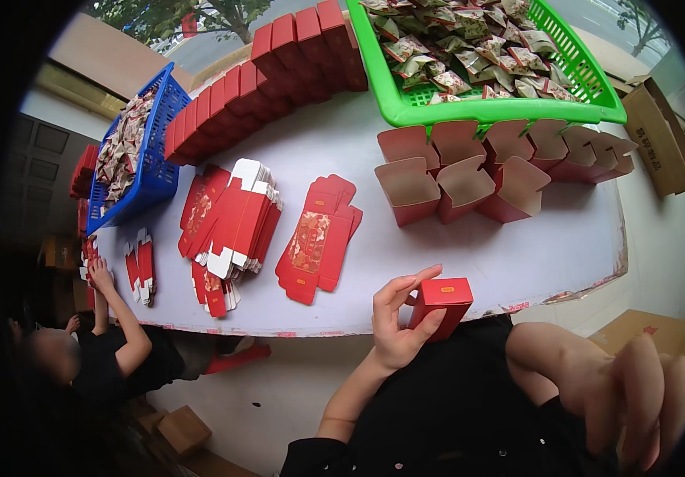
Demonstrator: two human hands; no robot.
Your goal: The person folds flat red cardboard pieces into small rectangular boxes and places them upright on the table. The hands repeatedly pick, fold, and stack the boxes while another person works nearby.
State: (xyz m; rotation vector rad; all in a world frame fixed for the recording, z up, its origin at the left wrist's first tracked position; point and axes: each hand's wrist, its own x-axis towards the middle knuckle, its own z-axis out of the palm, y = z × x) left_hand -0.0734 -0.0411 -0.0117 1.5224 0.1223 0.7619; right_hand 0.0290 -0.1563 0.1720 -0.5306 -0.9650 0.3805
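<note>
Bench (pixel 469 246) of pale lavender-white, seen from above, its near edge curving just in front of the person's dark lap. At that edge the left hand (pixel 400 322) grips a small closed red box (pixel 441 304) of smooth card — thumb on the near side, fingers curled over the top and far side. The box hangs at the bench's lip, partly over the lap. The right hand (pixel 646 397) is low at the right, off the bench, blurred and very close to the camera; its fingers point down and hold nothing that shows, and whether they are spread or curled is unclear.

Open room lies between the held box and the far rows: a broad bare strip of bench runs across the middle and right.

Beyond that strip stand open red boxes (pixel 469 179), flaps up, plain brown card inside, packed in two rough rows. Behind them, touching the back row, a bright green plastic basket (pixel 597 102) with slotted walls holds crinkled foil-like packets (pixel 469 44). To the left lie flat, unfolded red box blanks (pixel 318 238) and a thicker fanned stack (pixel 235 226) with white undersides. A long curved row of closed red boxes (pixel 263 83) runs along the far left, beside a blue plastic basket (pixel 155 151) of similar packets.

At the left end, another person (pixel 96 350) in black reaches to the bench corner — a hand on more flat blanks (pixel 139 270).
</note>
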